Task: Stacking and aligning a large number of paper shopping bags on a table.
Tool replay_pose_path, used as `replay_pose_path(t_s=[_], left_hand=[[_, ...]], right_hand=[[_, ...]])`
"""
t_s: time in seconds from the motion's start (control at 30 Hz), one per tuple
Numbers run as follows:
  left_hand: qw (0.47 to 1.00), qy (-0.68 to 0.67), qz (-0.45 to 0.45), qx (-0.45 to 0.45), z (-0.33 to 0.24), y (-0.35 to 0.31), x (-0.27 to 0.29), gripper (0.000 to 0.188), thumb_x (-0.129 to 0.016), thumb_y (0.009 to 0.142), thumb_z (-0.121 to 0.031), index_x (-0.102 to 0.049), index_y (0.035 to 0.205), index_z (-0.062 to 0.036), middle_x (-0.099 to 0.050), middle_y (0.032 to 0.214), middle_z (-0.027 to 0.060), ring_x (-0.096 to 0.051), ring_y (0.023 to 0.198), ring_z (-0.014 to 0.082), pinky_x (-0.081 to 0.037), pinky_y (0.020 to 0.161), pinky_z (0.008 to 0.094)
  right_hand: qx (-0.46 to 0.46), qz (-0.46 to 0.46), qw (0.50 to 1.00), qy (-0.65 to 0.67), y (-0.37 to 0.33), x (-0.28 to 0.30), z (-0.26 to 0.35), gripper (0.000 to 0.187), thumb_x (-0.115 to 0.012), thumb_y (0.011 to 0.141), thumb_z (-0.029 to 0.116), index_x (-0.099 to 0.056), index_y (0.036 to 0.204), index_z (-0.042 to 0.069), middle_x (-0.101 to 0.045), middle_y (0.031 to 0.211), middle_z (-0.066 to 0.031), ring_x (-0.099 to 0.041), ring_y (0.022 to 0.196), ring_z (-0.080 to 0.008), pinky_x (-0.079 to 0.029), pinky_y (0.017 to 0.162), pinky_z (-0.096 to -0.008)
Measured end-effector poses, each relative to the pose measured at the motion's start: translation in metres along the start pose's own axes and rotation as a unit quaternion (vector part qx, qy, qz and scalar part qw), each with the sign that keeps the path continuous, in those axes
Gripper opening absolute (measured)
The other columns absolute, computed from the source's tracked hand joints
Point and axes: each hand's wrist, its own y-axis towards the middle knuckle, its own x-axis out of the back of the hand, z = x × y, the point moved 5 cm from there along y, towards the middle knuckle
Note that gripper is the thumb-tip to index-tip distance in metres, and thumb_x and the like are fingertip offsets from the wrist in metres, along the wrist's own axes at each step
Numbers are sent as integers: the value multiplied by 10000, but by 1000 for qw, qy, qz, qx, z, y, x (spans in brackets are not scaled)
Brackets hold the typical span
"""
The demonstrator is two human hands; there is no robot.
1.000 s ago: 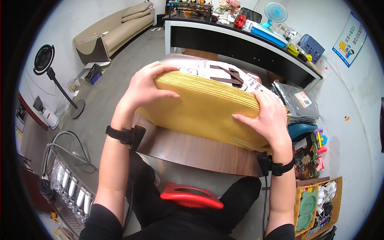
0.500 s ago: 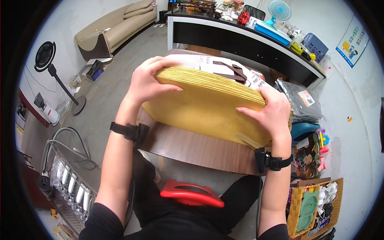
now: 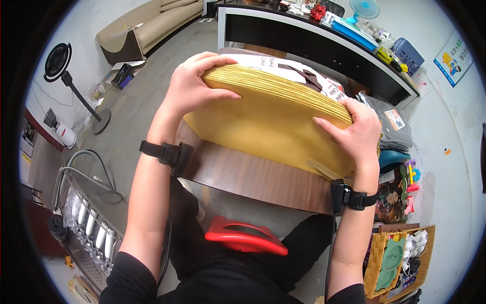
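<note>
A thick stack of yellow kraft envelopes (image 3: pixel 268 124) stands on its long edge on the wood-grain table (image 3: pixel 253 175), its layered edges facing up. My left hand (image 3: pixel 195 83) grips the upper left corner, thumb on the near face and fingers over the top. My right hand (image 3: pixel 357 131) holds the right end in the same way, its thumb also on the near face. Near the lower right corner of the front envelope shows a pale strip (image 3: pixel 324 168). Behind the stack, partly hidden by it, lies a white printed bag (image 3: pixel 283 66) with dark brown straps.
A red plastic object with a handle slot (image 3: pixel 245 235) is between my legs, below the table edge. Grey plastic-wrapped packages (image 3: pixel 392 121) lie beyond my right hand. Wicker baskets (image 3: pixel 374 263) stand at lower right, a metal rack (image 3: pixel 93 238) at lower left. A black-fronted desk (image 3: pixel 304 48) stands behind.
Most of the scene has shifted slightly in the picture, the stack and both hands a little to the right. Both hands keep their hold on the envelopes.
</note>
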Motion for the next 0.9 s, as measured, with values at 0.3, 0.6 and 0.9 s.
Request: replay_pose_path(t_s=[0.3, 0.6, 0.9], left_hand=[[999, 32, -14, 2, 1, 1, -4, 727, -1157, 728, -208, -900, 1393, -69, -869, 1349, 99, -835, 1249, 276, -658, 1117, 403], [1000, 13, -7, -18, -1, 0, -19, 763, -1152, 718, -184, -881, 1412, -20, -856, 1359, 111, -816, 1281, 269, -643, 1137, 403], [1000, 9, -15, -20, -8, -1, -27, 772, -1157, 706, -190, -886, 1411, -33, -852, 1366, 104, -814, 1273, 270, -641, 1133, 404]], right_hand=[[16, -10, 1000, -9, -3, -3, 2, 674, -1078, 817, 637, -825, 1111, 85, -835, 1071, -123, -805, 1026, -366, -608, 950, -482], [-35, -16, 995, -89, -14, -8, -18, 653, -1082, 815, 635, -828, 1067, 89, -833, 1034, -120, -806, 985, -365, -614, 909, -477], [-29, -29, 995, -92, -21, -4, -25, 634, -1086, 813, 633, -831, 1023, 92, -830, 996, -117, -807, 945, -363, -621, 869, -472]])
